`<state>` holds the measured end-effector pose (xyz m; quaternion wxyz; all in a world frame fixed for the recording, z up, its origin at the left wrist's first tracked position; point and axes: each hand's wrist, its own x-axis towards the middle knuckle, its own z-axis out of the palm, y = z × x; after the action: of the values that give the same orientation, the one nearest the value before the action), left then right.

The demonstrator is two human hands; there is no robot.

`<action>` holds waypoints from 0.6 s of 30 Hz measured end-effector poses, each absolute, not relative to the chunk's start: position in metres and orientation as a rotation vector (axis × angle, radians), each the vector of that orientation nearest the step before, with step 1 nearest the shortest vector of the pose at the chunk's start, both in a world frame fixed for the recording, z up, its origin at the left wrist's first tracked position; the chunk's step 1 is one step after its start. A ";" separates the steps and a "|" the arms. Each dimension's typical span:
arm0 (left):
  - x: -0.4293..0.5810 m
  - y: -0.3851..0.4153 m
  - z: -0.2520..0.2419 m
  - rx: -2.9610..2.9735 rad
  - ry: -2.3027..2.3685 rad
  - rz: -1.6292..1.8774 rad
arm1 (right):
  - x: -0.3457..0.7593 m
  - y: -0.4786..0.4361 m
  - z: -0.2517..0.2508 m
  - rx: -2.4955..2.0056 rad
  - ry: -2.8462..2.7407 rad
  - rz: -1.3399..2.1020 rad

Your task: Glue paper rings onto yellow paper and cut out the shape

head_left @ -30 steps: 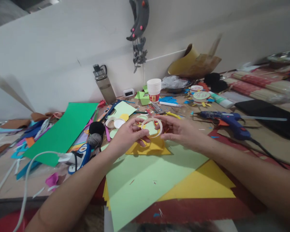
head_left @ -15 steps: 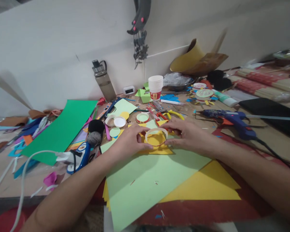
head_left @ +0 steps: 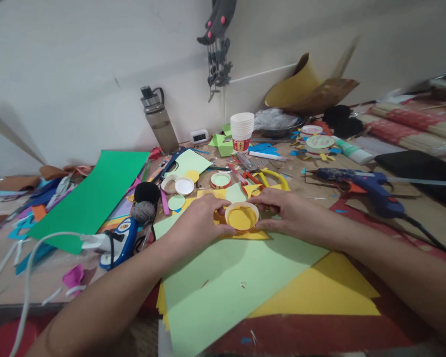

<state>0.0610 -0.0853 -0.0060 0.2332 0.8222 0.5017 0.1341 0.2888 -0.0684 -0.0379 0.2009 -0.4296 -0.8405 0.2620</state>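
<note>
Between my two hands is a paper ring (head_left: 242,204), pale inside, with yellow showing through its middle. My left hand (head_left: 202,218) grips its left side between thumb and fingers. From the other side, my right hand (head_left: 288,210) pinches the ring's right edge. Whether the yellow inside is a disc in the ring or the sheet below, I cannot tell. Yellow paper (head_left: 258,233) lies under the ring, on top of a pale green sheet (head_left: 223,287). Behind the hands sits a red-rimmed ring with a green centre (head_left: 221,180), near yellow-handled scissors (head_left: 277,177).
A blue glue gun (head_left: 367,191) lies at the right, its cord trailing forward. At the back stand stacked paper cups (head_left: 242,131) and a water bottle (head_left: 159,121). Left are a green sheet (head_left: 92,193), a blue power strip (head_left: 121,243) with a white cable, and yarn balls (head_left: 146,193).
The ring has been lowered slightly and tilted, so more yellow shows inside it. Both hands keep their hold on it. The camera view has shifted a little.
</note>
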 end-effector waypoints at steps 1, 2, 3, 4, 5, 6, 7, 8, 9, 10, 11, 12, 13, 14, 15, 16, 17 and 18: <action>0.061 -0.086 -0.006 2.265 1.377 0.365 | 0.289 -0.069 -0.037 -1.209 -2.354 0.736; 0.061 -0.086 -0.006 2.276 1.379 0.358 | 0.288 -0.069 -0.036 -1.217 -2.364 0.739; 0.061 -0.086 -0.006 2.286 1.383 0.350 | 0.288 -0.069 -0.036 -1.224 -2.373 0.742; 0.061 -0.086 -0.006 2.293 1.386 0.341 | 0.288 -0.069 -0.035 -1.226 -2.380 0.747; 0.060 -0.086 -0.006 2.296 1.386 0.334 | 0.288 -0.070 -0.035 -1.226 -2.383 0.753; 0.060 -0.086 -0.006 2.294 1.385 0.329 | 0.288 -0.070 -0.035 -1.223 -2.383 0.757; 0.060 -0.086 -0.006 2.288 1.382 0.324 | 0.287 -0.070 -0.035 -1.216 -2.381 0.760; 0.060 -0.086 -0.006 2.278 1.383 0.322 | 0.287 -0.070 -0.035 -1.207 -2.379 0.763; 0.060 -0.086 -0.006 2.266 1.386 0.321 | 0.287 -0.070 -0.035 -1.197 -2.377 0.766; 0.060 -0.086 -0.005 2.255 1.387 0.319 | 0.287 -0.070 -0.035 -1.186 -2.376 0.769; 0.061 -0.086 -0.005 2.246 1.386 0.317 | 0.287 -0.070 -0.035 -1.178 -2.376 0.773; 0.061 -0.086 -0.005 2.242 1.384 0.316 | 0.287 -0.070 -0.035 -1.173 -2.374 0.774; 0.061 -0.086 -0.005 2.242 1.380 0.314 | 0.287 -0.070 -0.035 -1.172 -2.371 0.774; 0.061 -0.086 -0.005 2.246 1.377 0.312 | 0.287 -0.070 -0.035 -1.174 -2.372 0.774; 0.061 -0.086 -0.005 2.251 1.373 0.310 | 0.287 -0.070 -0.035 -1.178 -2.372 0.771; 0.061 -0.085 -0.005 2.252 1.372 0.312 | 0.287 -0.070 -0.036 -1.181 -2.375 0.769; 0.061 -0.085 -0.006 2.252 1.371 0.315 | 0.287 -0.070 -0.036 -1.182 -2.379 0.768; 0.062 -0.085 -0.006 2.251 1.371 0.318 | 0.287 -0.070 -0.036 -1.181 -2.381 0.767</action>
<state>0.0615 -0.0853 -0.0059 0.2409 0.8229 0.5012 0.1164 0.2868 -0.0695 -0.0360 0.1865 -0.4195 -0.8456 0.2723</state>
